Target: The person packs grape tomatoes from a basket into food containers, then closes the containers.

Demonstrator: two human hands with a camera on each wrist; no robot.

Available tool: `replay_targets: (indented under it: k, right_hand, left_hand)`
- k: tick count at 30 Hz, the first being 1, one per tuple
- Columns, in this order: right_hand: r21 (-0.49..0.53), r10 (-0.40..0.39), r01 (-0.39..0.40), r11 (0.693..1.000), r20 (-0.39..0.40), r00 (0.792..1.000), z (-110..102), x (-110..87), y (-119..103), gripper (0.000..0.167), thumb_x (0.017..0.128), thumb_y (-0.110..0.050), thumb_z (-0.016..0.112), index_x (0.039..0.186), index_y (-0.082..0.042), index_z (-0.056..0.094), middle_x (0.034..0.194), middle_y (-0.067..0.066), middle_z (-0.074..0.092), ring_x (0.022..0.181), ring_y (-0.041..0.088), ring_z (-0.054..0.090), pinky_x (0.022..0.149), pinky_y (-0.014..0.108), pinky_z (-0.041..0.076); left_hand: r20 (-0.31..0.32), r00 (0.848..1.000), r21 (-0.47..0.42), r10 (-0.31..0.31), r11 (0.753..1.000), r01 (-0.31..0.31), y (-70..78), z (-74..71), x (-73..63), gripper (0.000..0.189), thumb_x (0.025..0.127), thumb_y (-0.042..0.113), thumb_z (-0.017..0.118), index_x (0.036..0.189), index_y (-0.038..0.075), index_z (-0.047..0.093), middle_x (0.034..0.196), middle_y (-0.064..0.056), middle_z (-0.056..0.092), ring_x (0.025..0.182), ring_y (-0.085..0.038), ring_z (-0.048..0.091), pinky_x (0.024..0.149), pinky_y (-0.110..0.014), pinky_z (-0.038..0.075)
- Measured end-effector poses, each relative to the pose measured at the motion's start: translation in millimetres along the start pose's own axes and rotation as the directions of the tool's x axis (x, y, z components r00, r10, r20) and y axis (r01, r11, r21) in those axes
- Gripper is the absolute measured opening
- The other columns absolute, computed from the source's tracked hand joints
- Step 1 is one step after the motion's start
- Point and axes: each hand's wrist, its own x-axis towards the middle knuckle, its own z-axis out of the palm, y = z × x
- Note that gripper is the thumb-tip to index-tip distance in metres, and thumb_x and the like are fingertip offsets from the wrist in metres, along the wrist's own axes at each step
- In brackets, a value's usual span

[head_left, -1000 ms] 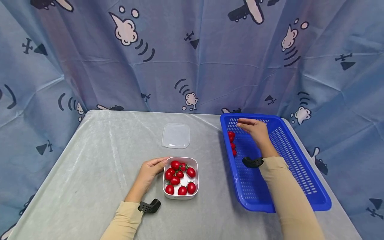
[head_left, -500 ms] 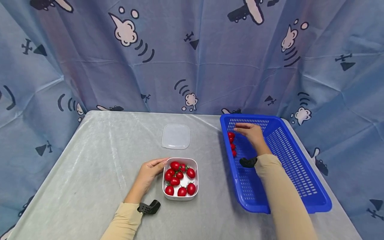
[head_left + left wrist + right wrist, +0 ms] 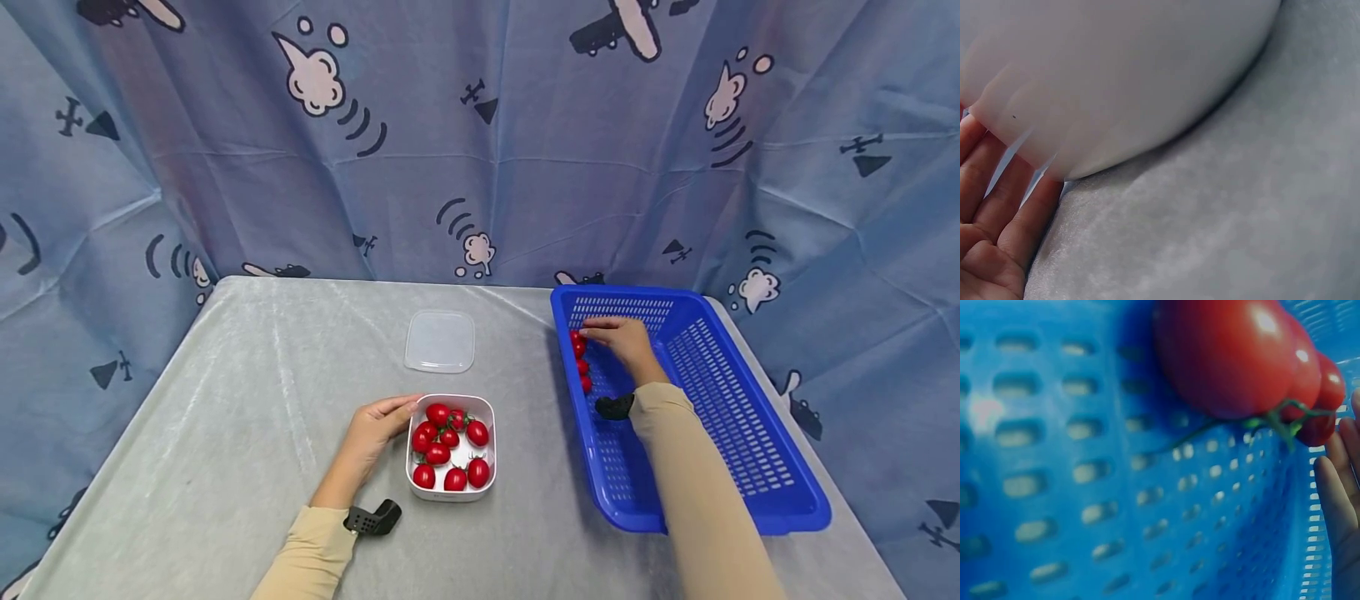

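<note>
My left hand [image 3: 375, 429] rests its fingertips against the left side of a small white square container [image 3: 453, 495]. In the left wrist view, its extended fingers [image 3: 1030, 219] touch the container's wall. Several red cherry tomatoes [image 3: 437, 453] with green stems lie in that container. Inside the blue basket [image 3: 592, 467], my right hand [image 3: 626, 343] is at the farthest of the red tomatoes [image 3: 582, 367] lined up along the left wall. From the right wrist, the fingers [image 3: 1335, 500] extend beside the far tomatoes, behind a large near one [image 3: 1229, 356]; whether they touch is unclear.
A clear square lid [image 3: 440, 342] lies on the grey-white table covering [image 3: 247, 417], behind the container. The basket has raised, slotted walls and stands at the table's right. A blue patterned curtain [image 3: 420, 150] hangs behind the table.
My right hand has come down and slightly left and nearer inside the basket, reaching the farthest tomatoes. The left hand and the container have stayed in place.
</note>
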Motion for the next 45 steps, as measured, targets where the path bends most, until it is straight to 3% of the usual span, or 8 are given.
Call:
replay_targets:
  k: [8,14,20,26,33,37,41,45]
  right_hand:
    - [-0.047,0.043,-0.041,0.998,0.038,0.998,5.5,-0.2,4.1,0.048,0.091,-0.026,0.073,0.127,0.005,0.064,0.129,0.022,0.065,0.088,0.002,0.069,0.111,0.044,0.044]
    - [-0.095,0.054,-0.047,0.994,0.069,0.996,9.7,-1.2,2.4,0.048,0.092,-0.029,0.072,0.128,0.003,0.064,0.128,0.023,0.065,0.104,0.021,0.07,0.113,0.048,0.042]
    - [-0.113,0.035,-0.027,0.993,0.065,0.997,10.0,-0.7,0.6,0.046,0.091,-0.027,0.074,0.125,0.003,0.066,0.117,0.015,0.072,0.095,0.014,0.068,0.109,0.045,0.046]
    - [-0.077,0.049,-0.046,0.996,0.038,0.998,3.9,-6.4,-11.3,0.05,0.091,-0.031,0.073,0.127,0.003,0.065,0.129,0.023,0.065,0.103,0.022,0.07,0.112,0.045,0.044]
    - [0.035,0.043,-0.044,0.998,0.035,0.998,-11.0,-11.2,-30.3,0.053,0.09,-0.029,0.074,0.13,0.003,0.062,0.109,0.0,0.069,0.083,-0.003,0.068,0.111,0.042,0.044]
    - [0.043,0.058,-0.06,0.997,0.033,0.998,-15.2,-17.6,-44.8,0.057,0.09,-0.035,0.074,0.133,0.0,0.061,0.132,0.014,0.061,0.086,-0.005,0.068,0.11,0.038,0.045]
    - [-0.007,0.024,-0.024,1.0,0.052,0.998,-17.8,-26.0,-56.5,0.058,0.089,-0.039,0.074,0.132,-0.002,0.062,0.137,0.02,0.059,0.094,0.001,0.07,0.108,0.037,0.047]
    - [-0.069,-0.02,0.025,0.997,0.07,0.997,-21.1,-39.0,-64.4,0.058,0.088,-0.042,0.073,0.131,-0.004,0.064,0.136,0.021,0.06,0.117,0.021,0.065,0.113,0.045,0.042]
  left_hand:
    - [0.008,1.0,-0.003,0.0,1.0,0.0,-0.4,0.4,0.0,0.038,0.094,0.01,0.066,0.123,-0.014,0.062,0.1,0.011,0.075,0.092,0.001,0.068,0.086,-0.02,0.055]
    - [0.003,1.0,0.004,0.003,1.0,-0.003,-0.3,0.0,0.4,0.037,0.094,0.01,0.066,0.123,-0.014,0.062,0.101,0.01,0.075,0.091,0.001,0.068,0.086,-0.019,0.055]
    - [0.001,1.0,0.011,0.008,1.0,-0.008,0.1,-0.3,0.5,0.037,0.094,0.01,0.066,0.122,-0.014,0.062,0.1,0.011,0.075,0.091,0.001,0.067,0.085,-0.019,0.055]
    - [0.001,1.0,0.008,0.007,1.0,-0.008,-0.4,-0.6,0.3,0.038,0.094,0.01,0.067,0.122,-0.014,0.062,0.101,0.009,0.075,0.091,0.001,0.068,0.086,-0.02,0.055]
    - [0.01,1.0,0.005,0.005,1.0,-0.005,-1.6,-0.3,0.9,0.038,0.094,0.01,0.066,0.123,-0.014,0.062,0.1,0.011,0.075,0.091,0.001,0.067,0.086,-0.02,0.055]
    - [0.011,1.0,-0.004,0.007,1.0,-0.007,-3.4,-0.2,1.8,0.037,0.094,0.008,0.066,0.122,-0.015,0.062,0.097,0.013,0.075,0.09,0.001,0.067,0.086,-0.019,0.055]
    - [0.008,1.0,-0.006,0.012,1.0,-0.012,-3.2,-0.6,1.7,0.037,0.094,0.008,0.066,0.122,-0.015,0.061,0.096,0.014,0.075,0.09,0.002,0.067,0.085,-0.019,0.055]
    - [0.009,1.0,0.003,0.011,1.0,-0.011,-1.7,-1.1,1.3,0.038,0.094,0.01,0.066,0.123,-0.015,0.062,0.098,0.013,0.075,0.09,0.002,0.067,0.085,-0.019,0.055]
